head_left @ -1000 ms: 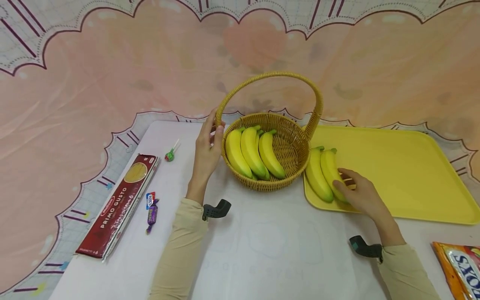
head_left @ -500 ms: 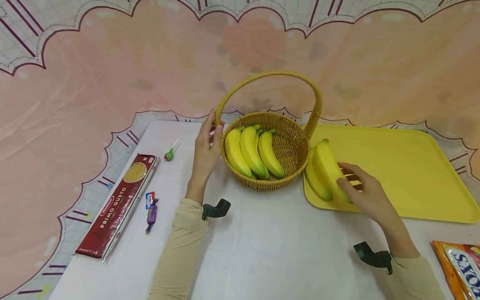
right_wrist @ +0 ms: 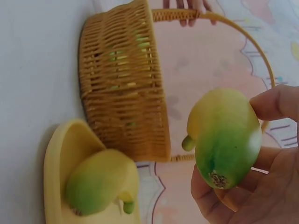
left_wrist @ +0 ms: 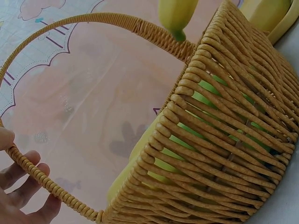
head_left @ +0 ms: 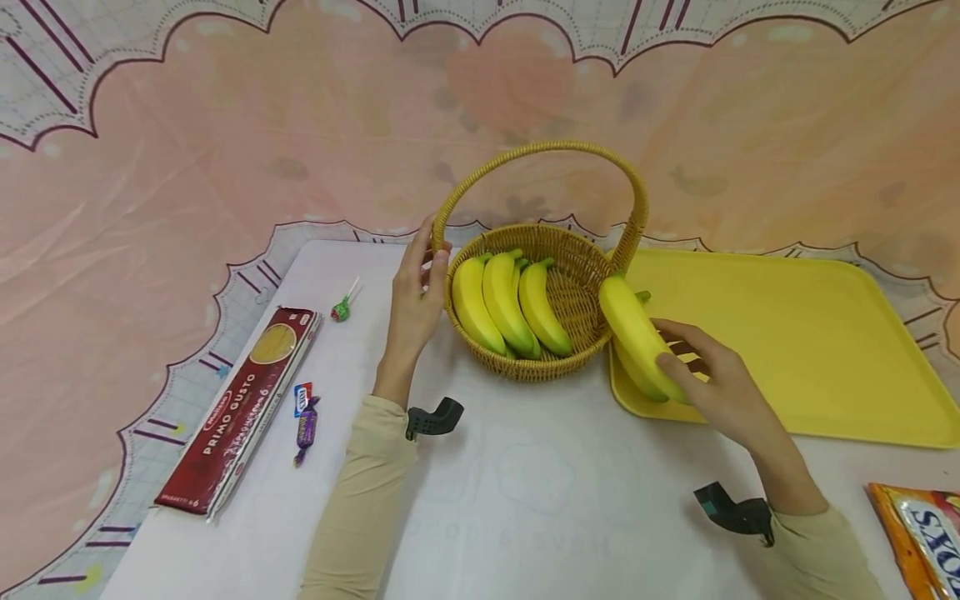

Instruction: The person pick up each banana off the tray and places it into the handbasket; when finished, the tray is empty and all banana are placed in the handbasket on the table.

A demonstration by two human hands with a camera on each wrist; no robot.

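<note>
Yellow banana point(head_left: 633, 333), pinched at its near end in our right hand point(head_left: 720, 387) w/ fingers curled round it, hangs over the yellow plastic tray point(head_left: 787, 333) beside the woven wicker basket point(head_left: 577, 287); tip may clip the handle our left hand point(head_left: 416, 296) grasps, loosening the end grip.

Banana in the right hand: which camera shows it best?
The head view: the lifted banana shows full length in the right hand, beside the basket. The right wrist view shows only its end, close up. The left wrist view shows a banana tip, unclear whose.
</note>
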